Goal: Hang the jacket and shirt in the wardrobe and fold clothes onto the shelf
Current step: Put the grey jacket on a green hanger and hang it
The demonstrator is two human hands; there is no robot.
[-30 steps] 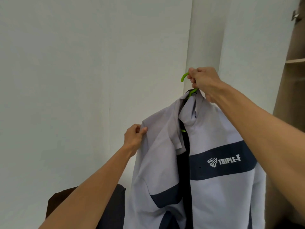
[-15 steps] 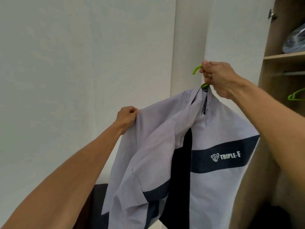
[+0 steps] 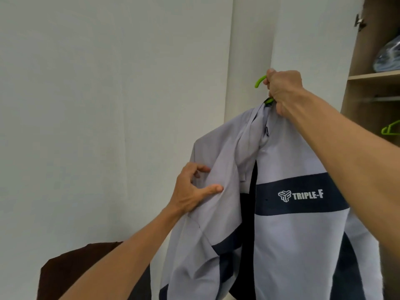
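A wooden wardrobe (image 3: pixel 355 87) stands open, its shelf (image 3: pixel 374 77) above a metal rail (image 3: pixel 386 98). Left of the wardrobe runs a plain white wall (image 3: pixel 108 105), evenly lit, with a vertical step (image 3: pixel 251 50) near the wardrobe. Well left and lower sits something dark brown (image 3: pixel 73 269).

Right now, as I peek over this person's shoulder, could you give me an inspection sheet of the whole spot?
Surface: nothing seen.
Job's things: grey jacket with a navy band hangs on a green hanger, not yet in the wardrobe.
Clutter: brown garment at lower left; wrapped bundle on the shelf; spare hanger below the rail.
Hands: right hand grips the hanger's hook; left hand touches the jacket's front, grip unclear.
Cables: nothing seen.
Surroundings: plain white wall.
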